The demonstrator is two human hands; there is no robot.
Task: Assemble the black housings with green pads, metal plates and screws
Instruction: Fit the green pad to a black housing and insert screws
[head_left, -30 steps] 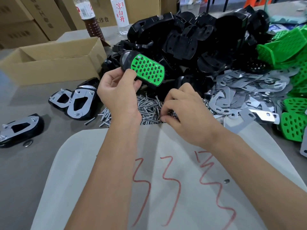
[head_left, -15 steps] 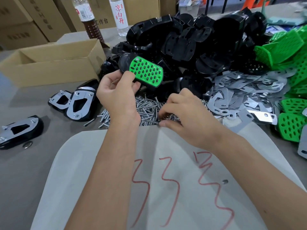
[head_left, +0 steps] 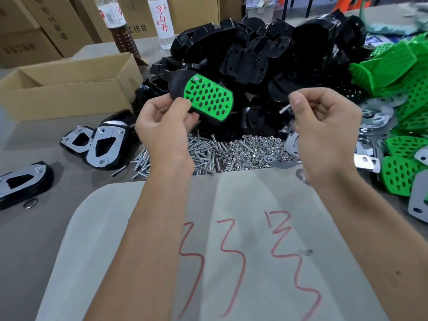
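Observation:
My left hand [head_left: 165,126] grips a black housing [head_left: 179,85] with a green perforated pad [head_left: 208,97] fitted in it, held up above the table. To its right, at about the same height, my right hand [head_left: 324,128] pinches a small screw [head_left: 285,109] between thumb and fingers, its tip pointing left toward the housing. Below both hands lies a heap of loose screws [head_left: 199,149] and nuts [head_left: 250,151]. Behind is a big pile of black housings [head_left: 266,49]. Metal plates [head_left: 375,112] and green pads [head_left: 398,63] lie at the right.
Three assembled housings with plates [head_left: 104,144] lie at the left, next to an open cardboard box [head_left: 67,89]. Two bottles [head_left: 121,24] stand at the back. A pale sheet with red marks [head_left: 220,251] covers the near table.
My right hand has risen from the screw heap, up and to the right, with a screw pinched in it. My left hand has kept the housing at about the same place.

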